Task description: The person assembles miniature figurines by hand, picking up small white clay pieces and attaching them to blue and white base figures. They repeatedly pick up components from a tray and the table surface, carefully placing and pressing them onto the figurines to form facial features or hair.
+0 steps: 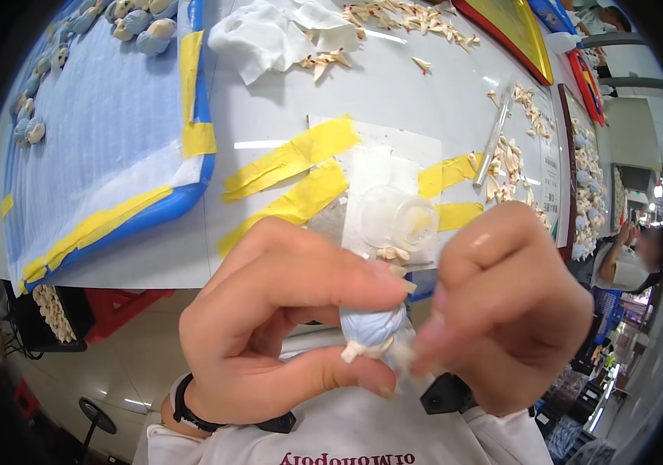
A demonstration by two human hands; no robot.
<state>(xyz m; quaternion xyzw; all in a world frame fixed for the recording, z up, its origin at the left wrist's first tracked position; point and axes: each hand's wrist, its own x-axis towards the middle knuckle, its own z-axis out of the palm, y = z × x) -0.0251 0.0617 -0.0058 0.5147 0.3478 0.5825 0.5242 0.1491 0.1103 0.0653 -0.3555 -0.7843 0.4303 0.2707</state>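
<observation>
1. Pinching a small, rounded, pale-blue and cream figurine piece (374, 327) between thumb and index finger, the left hand (250, 322) is closed down to the width of that piece, its other fingers curled behind.
2. The figurine piece is held up at the near edge of the glossy white desk (393, 91), in front of the person's white printed shirt (347, 434); its blue side faces up and cream points stick out below.
3. The right hand (514, 310) is just beside the piece, fingers bent and fingertips drawn close to the thumb; blur hides whether it has hold of anything or touches the piece.
4. Beyond the hands, a flat white sheet (397, 147) lies on the desk, with yellow tape strips (289, 159) at its left and right sides.
5. Clear round plastic dishes (382, 221) sit on that sheet, with a few cream bits just before them.
6. To the right, a clear straight rod (494, 138) lies beside scattered cream pointed pieces (508, 159), some red-tipped.
7. Crumpled white tissue (254, 39) lies at the far side, near more such pieces.
8. On the left is a blue-rimmed tray (169, 209) lined with a pale-blue ribbed sheet (107, 136), bearing blue-and-cream figurine pieces (155, 37) along its far and left edges.
</observation>
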